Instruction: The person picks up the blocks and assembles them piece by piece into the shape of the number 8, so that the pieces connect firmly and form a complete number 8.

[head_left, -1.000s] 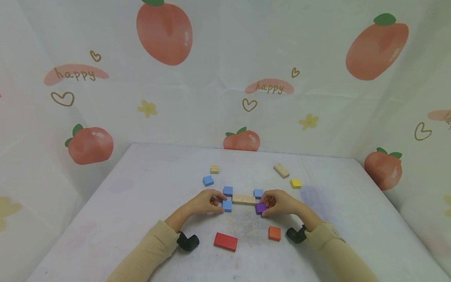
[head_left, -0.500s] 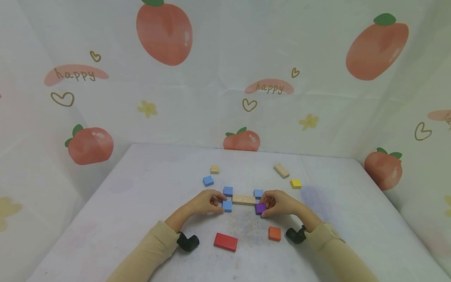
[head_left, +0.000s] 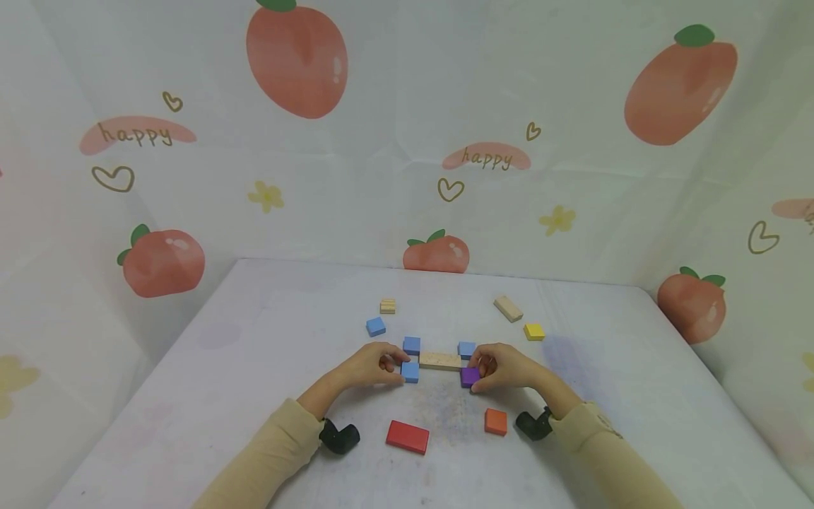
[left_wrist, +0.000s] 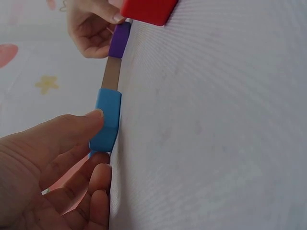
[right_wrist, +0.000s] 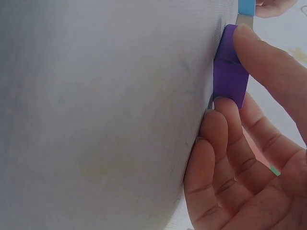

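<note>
My left hand [head_left: 372,365] pinches a light blue block [head_left: 410,372] between thumb and fingers on the table, as the left wrist view also shows for the blue block [left_wrist: 106,120]. A purple block [head_left: 470,377] is pinched by my right hand [head_left: 506,366]; in the right wrist view the thumb lies on the near face of the purple block [right_wrist: 231,72]. Between the two held blocks, a little farther back, lies a long wooden block [head_left: 440,361]. One blue block [head_left: 411,345] sits behind its left end, another blue block [head_left: 466,349] behind its right end, partly hidden by my right fingers.
Nearer me lie a red block [head_left: 408,437] and an orange block [head_left: 495,421]. Farther back are a blue block [head_left: 376,326], a ridged wooden piece [head_left: 387,306], a wooden block [head_left: 508,308] and a yellow block [head_left: 534,331]. A printed cloth [head_left: 356,212] hangs behind the table.
</note>
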{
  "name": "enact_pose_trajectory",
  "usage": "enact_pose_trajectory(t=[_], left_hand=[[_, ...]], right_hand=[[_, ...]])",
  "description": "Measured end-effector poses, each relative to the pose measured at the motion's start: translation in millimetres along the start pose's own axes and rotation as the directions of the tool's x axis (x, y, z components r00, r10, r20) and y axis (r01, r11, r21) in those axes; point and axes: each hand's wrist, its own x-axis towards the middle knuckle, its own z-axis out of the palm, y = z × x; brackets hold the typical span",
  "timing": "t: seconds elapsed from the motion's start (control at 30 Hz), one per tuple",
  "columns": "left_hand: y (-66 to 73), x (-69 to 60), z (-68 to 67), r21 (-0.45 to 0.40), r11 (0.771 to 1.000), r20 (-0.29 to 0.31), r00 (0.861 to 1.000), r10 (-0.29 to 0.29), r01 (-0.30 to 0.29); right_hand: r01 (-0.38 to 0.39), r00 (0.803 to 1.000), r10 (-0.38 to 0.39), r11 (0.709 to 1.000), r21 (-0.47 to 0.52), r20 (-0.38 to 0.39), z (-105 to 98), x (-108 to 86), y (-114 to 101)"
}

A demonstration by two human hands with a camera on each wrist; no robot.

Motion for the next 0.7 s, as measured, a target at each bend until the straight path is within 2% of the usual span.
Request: enact_pose_trajectory(t=[0.7], left_hand=[[1.5,-0.4,-0.5,0.007,1.000,0.001,1.000,-0.007,0.007]], right_hand=[[-0.018,1.000,0.018,0.999,0.036,0.005,-1.3,-3.4,0.8]])
